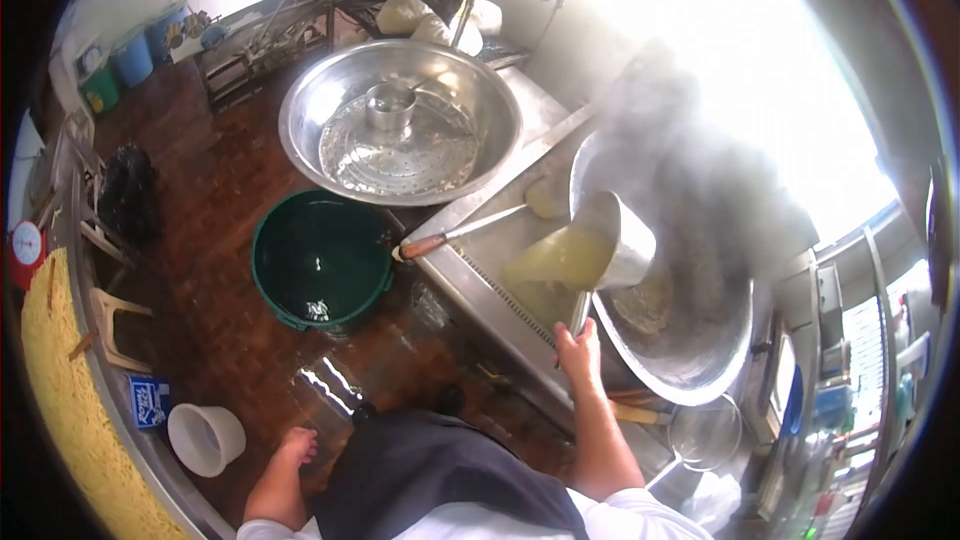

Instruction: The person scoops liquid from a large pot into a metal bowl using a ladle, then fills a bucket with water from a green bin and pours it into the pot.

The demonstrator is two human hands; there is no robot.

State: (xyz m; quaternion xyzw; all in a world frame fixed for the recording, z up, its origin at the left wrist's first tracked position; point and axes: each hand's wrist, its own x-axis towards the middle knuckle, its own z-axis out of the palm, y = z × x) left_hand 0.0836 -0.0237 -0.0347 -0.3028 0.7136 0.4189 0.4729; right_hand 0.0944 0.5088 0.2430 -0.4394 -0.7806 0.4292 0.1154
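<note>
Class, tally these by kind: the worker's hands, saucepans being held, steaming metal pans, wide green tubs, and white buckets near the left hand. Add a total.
Left hand and right hand: 2
Held saucepan: 1
Steaming metal pan: 1
Wide green tub: 1
White bucket: 1
Total: 6

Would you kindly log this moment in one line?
right hand: holding tipped metal pot by handle | liquid: pouring out | left hand: empty | steam: above large pan

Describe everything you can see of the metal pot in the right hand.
The pot looks like smooth silvery metal, deep and round, its handle gripped by the right hand. It is tipped, mouth facing picture-left, yellowish liquid pouring toward the counter. It is near the large basin's rim; contact there is unclear.
</note>
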